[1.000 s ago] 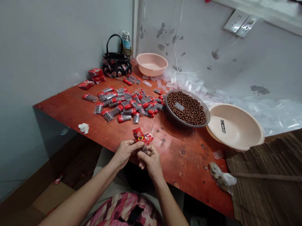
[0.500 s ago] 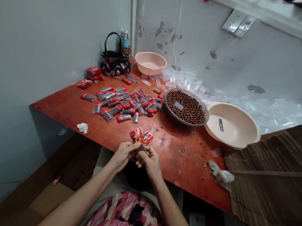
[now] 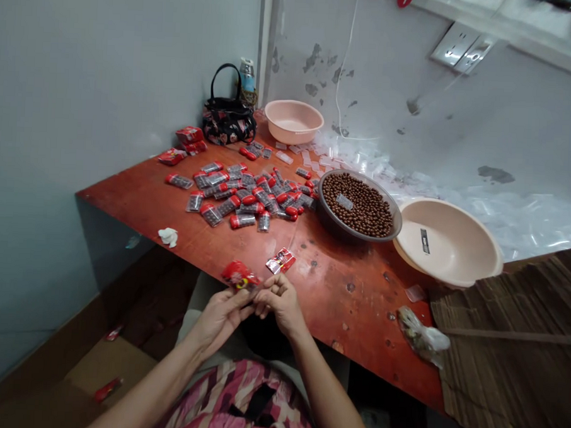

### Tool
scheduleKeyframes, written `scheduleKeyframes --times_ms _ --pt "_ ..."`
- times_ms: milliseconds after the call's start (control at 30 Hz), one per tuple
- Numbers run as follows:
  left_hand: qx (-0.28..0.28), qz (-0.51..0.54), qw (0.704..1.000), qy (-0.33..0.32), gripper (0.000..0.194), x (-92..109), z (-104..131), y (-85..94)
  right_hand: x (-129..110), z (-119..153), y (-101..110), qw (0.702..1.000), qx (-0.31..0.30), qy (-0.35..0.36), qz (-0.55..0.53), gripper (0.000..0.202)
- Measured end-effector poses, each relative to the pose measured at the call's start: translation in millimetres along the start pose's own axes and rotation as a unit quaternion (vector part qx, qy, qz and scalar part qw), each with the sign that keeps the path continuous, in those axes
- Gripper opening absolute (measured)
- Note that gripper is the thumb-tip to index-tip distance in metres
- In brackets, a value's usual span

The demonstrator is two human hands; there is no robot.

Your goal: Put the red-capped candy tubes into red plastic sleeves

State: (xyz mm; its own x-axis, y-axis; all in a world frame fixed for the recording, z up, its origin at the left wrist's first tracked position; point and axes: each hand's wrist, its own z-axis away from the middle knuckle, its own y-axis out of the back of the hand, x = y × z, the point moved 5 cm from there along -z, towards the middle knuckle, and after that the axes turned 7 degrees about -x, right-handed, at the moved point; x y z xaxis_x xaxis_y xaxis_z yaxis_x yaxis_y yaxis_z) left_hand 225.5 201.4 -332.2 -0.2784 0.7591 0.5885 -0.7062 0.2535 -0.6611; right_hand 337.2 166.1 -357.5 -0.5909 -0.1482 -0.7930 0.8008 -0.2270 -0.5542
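Note:
Just over the table's front edge, my left hand (image 3: 224, 315) grips a shiny red packet (image 3: 237, 273) with a yellow mark, tilted to the left. My right hand (image 3: 281, 304) has its fingers pinched at the packet's right-hand end, close against the left fingertips. Exactly what lies between the fingers is partly hidden. A second red packet (image 3: 281, 261) lies flat on the table beyond my right hand. Farther back is a pile of clear packs with red tops (image 3: 243, 196), filled with dark balls.
A grey bowl of brown balls (image 3: 356, 204) holds a small clear tray (image 3: 344, 202). Two pink basins (image 3: 478, 247) stand on the red table (image 3: 125, 194). Clear plastic pieces (image 3: 531, 218) line the wall. Corrugated cardboard (image 3: 511, 337), a knotted bag (image 3: 422, 337) and a black handbag (image 3: 228, 120) are around.
The red packet has moved left, away from the one on the table, and tilted. Dark balls that showed between my fingers are now hidden. The whole view has shifted slightly.

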Motion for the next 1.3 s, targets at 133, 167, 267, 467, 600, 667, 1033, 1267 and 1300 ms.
scheduleKeyframes --times_ms 133,167,267,467,600,667,1033,1267,1300 --pt "0.178 0.033 0.977 -0.114 0.022 13 32 39.6 -5 7 10 0.999 0.04 0.006 0.014 0.028" --pt "0.2 0.006 0.972 -0.126 0.028 15 36 43.1 -7 9 14 0.998 0.052 0.006 0.023 0.026" --pt "0.194 -0.114 0.964 -0.14 0.039 19 27 32.6 -11 14 25 0.997 0.073 0.001 0.04 0.024" --pt "0.045 -0.493 0.828 -0.264 0.035 27 -43 -25.7 -14 22 34 0.993 0.098 0.018 0.056 0.025" --pt "0.008 -0.694 0.661 -0.285 0.028 13 -75 -32.5 -16 24 40 0.99 0.104 0.027 0.096 0.024" --pt "0.005 -0.761 0.581 -0.287 0.025 6 -81 -29.8 -19 23 43 0.987 0.105 0.034 0.118 0.022" --pt "-0.016 -0.662 0.659 -0.357 0.028 8 -60 -36.7 -45 -12 47 0.96 0.169 0.122 0.188 0.029" --pt "0.045 -0.42 0.893 -0.155 0.026 31 -47 -13.1 -46 -32 25 0.988 0.0 0.05 0.144 0.026" --pt "0.036 -0.39 0.912 -0.122 0.023 32 -46 -8.6 -46 -37 19 0.985 -0.03 0.037 0.166 0.025"
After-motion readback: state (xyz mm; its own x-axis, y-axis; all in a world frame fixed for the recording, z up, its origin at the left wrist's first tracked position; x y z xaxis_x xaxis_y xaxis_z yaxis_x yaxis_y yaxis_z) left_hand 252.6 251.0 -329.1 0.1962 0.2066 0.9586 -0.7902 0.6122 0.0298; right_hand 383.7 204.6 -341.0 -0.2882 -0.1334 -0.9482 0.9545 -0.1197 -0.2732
